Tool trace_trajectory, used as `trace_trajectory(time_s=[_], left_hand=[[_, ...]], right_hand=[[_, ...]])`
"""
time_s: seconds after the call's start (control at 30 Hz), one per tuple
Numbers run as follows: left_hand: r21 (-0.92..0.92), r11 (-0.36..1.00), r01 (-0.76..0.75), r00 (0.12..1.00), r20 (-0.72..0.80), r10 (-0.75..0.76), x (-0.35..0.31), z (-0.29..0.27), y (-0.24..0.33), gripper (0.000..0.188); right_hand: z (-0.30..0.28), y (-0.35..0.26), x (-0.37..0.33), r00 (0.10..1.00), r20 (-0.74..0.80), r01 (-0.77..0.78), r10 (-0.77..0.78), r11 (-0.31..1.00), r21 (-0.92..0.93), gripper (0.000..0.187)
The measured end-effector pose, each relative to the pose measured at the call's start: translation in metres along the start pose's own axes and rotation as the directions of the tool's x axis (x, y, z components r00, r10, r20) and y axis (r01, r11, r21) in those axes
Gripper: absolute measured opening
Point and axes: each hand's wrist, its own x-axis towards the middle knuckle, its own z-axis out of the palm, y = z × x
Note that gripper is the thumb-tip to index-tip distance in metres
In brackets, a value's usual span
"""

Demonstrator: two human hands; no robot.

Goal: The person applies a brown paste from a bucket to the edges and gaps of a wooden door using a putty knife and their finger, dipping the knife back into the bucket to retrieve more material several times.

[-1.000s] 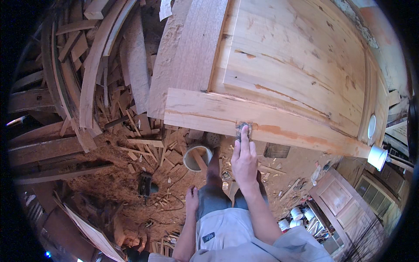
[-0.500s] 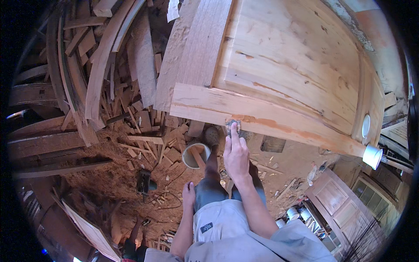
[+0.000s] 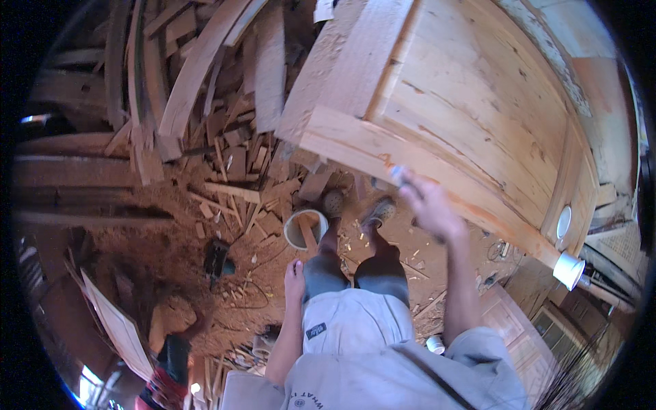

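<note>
A pale wooden panelled door (image 3: 471, 123) lies in front of me, with orange-brown filler smeared along its near rail. My right hand (image 3: 434, 208), blurred by motion, is closed on a small flat scraper (image 3: 396, 173) at that rail. A dab of filler (image 3: 387, 161) shows just beyond the scraper's tip. My left hand (image 3: 294, 279) hangs beside my left thigh, loose and apparently holding nothing; its fingers are only partly visible. At the rail's right end stand a white cup (image 3: 568, 270) and a round white lid (image 3: 564, 222).
Wood offcuts and long curved boards (image 3: 205, 68) are heaped at the left. A bucket (image 3: 305, 230) with a wooden piece in it stands near my feet, on ground strewn with sawdust. Another person (image 3: 164, 383) is at the lower left; a panelled door (image 3: 516, 328) leans at lower right.
My right hand has moved right and slightly up along the rail with the scraper, and its arm has swung outward. My view has shifted. The other person shows more at lower left.
</note>
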Motion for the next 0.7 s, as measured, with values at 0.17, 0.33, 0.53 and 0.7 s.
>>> trace_trajectory(time_s=[0.17, 0.33, 0.53, 0.7], left_hand=[[-0.069, 0.994, 0.081, 0.996, -0.020, -0.082, -0.009, 0.006, -0.033, 0.044], [-0.140, 0.982, 0.124, 0.990, -0.053, -0.133, -0.023, 0.007, -0.035, 0.044], [-0.267, 0.962, 0.062, 0.987, -0.128, -0.099, -0.017, 0.028, -0.075, 0.045], [-0.499, 0.862, 0.094, 0.979, -0.113, -0.172, -0.022, 0.037, -0.078, 0.045]], right_hand=[[-0.009, -0.018, 0.061, 0.984, 0.175, 0.079, -0.030, 0.957, -0.278, 0.031], [-0.006, 0.003, 0.047, 0.959, 0.264, 0.205, -0.103, 0.894, -0.398, 0.020], [-0.033, 0.002, 0.017, 0.915, 0.403, 0.193, 0.033, 0.841, -0.506, 0.020], [-0.064, 0.014, 0.005, 0.838, 0.499, 0.137, 0.221, 0.800, -0.584, 0.026]])
